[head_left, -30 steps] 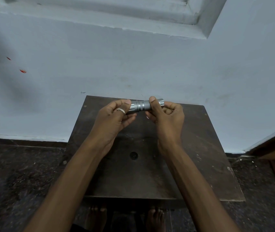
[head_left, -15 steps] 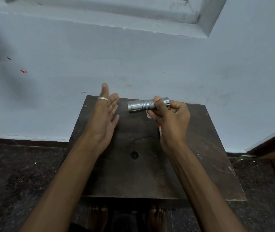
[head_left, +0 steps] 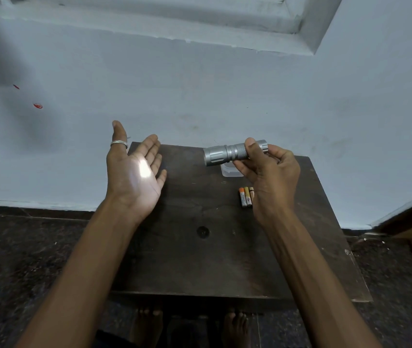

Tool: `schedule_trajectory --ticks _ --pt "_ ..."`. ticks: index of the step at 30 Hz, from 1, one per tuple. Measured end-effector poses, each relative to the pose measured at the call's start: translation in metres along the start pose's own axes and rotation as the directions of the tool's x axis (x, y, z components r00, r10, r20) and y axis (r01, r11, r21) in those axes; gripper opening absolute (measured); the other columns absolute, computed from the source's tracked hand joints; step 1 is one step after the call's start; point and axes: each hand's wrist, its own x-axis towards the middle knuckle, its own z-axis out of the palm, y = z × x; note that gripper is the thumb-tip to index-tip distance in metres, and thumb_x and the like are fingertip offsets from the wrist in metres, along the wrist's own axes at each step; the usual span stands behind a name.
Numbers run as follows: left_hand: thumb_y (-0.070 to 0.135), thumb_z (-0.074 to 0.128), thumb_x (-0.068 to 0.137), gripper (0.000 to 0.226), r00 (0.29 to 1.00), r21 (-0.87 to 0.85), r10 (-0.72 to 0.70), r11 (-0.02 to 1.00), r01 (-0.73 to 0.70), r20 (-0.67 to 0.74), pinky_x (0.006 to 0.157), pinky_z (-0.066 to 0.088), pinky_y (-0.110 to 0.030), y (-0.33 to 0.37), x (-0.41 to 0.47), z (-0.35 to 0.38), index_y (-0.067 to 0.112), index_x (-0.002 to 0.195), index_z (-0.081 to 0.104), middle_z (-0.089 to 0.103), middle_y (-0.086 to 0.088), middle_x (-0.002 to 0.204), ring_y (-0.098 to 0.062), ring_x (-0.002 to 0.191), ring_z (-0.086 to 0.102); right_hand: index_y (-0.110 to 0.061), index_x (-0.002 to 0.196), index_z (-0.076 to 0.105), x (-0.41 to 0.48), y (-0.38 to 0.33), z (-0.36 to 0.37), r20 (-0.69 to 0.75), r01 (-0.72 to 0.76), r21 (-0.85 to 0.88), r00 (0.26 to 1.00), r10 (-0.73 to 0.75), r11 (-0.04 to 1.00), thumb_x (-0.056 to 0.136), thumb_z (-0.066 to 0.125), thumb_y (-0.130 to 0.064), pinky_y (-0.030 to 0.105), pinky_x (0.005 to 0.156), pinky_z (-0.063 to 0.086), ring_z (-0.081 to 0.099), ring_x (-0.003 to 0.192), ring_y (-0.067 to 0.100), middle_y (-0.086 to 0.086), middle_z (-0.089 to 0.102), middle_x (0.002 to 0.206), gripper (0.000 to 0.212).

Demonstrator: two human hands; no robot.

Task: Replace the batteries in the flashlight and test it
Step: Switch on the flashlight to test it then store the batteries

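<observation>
While the right hand [head_left: 272,177] clamps its grip on the silver flashlight [head_left: 225,155] above the dark wooden bench [head_left: 200,259], the left hand [head_left: 134,177] spreads its grip apart, palm lit; batteries [head_left: 246,196] lie on the bench, pale blue wall [head_left: 200,96] behind.

Open tabletop [head_left: 200,259] near; batteries [head_left: 246,196] and plastic box [head_left: 228,171] beside right hand [head_left: 272,177]

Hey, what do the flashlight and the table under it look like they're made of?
The flashlight looks like metal, probably aluminium, with a matte silver-grey finish; the knurled band and machined grooves suggest it. The table seems to be dark-stained wood or board, dull and worn, judging by its scratches, scuffed edges and a round hole.
</observation>
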Motion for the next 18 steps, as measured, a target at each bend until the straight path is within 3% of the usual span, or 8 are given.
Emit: schedule_trajectory --ticks 5,10,15,18 --pt "0.08 0.03 0.086 0.091 1.0 0.018 -0.002 1.0 0.001 0.031 0.123 0.012 -0.045 0.001 -0.001 0.0 0.015 0.15 0.04 0.035 0.001 0.16 -0.015 0.151 0.02 0.007 0.121 0.05 0.004 -0.004 -0.006 -0.009 0.022 -0.016 1.0 -0.022 1.0 0.088 0.077 -0.01 0.034 0.07 0.062 0.075 0.077 0.024 0.021 0.067 0.097 0.047" --pt "0.08 0.03 0.086 0.09 0.998 0.024 -0.016 1.0 0.014 0.058 0.123 0.014 -0.044 0.0 -0.001 -0.001 0.016 0.147 0.045 0.042 0.0 0.156 -0.016 0.149 0.025 0.007 0.123 0.05 0.009 -0.007 -0.01 -0.053 0.013 0.015 0.998 -0.012 1.0 0.087 0.077 -0.009 0.035 0.068 0.062 0.073 0.075 0.024 0.022 0.064 0.099 0.048" --pt "0.081 0.027 0.086 0.09 0.996 0.042 -0.024 0.999 0.02 0.084 0.122 0.016 -0.043 -0.001 -0.001 -0.001 0.019 0.148 0.045 0.043 0.002 0.155 -0.016 0.148 0.027 -0.004 0.107 0.05 0.015 -0.006 -0.013 -0.111 0.042 0.022 0.993 -0.039 0.999 0.086 0.077 -0.005 0.044 0.078 0.063 0.072 0.099 0.043 0.022 0.062 0.102 0.034" --pt "0.081 0.027 0.087 0.089 0.997 0.038 -0.024 0.999 0.022 0.075 0.122 0.016 -0.043 -0.002 -0.001 0.0 0.019 0.148 0.046 0.044 0.002 0.155 -0.016 0.148 0.028 -0.004 0.105 0.05 0.015 -0.007 -0.013 -0.102 0.045 0.017 0.994 -0.043 0.999 0.086 0.077 -0.005 0.043 0.077 0.064 0.072 0.097 0.041 0.021 0.062 0.099 0.033"
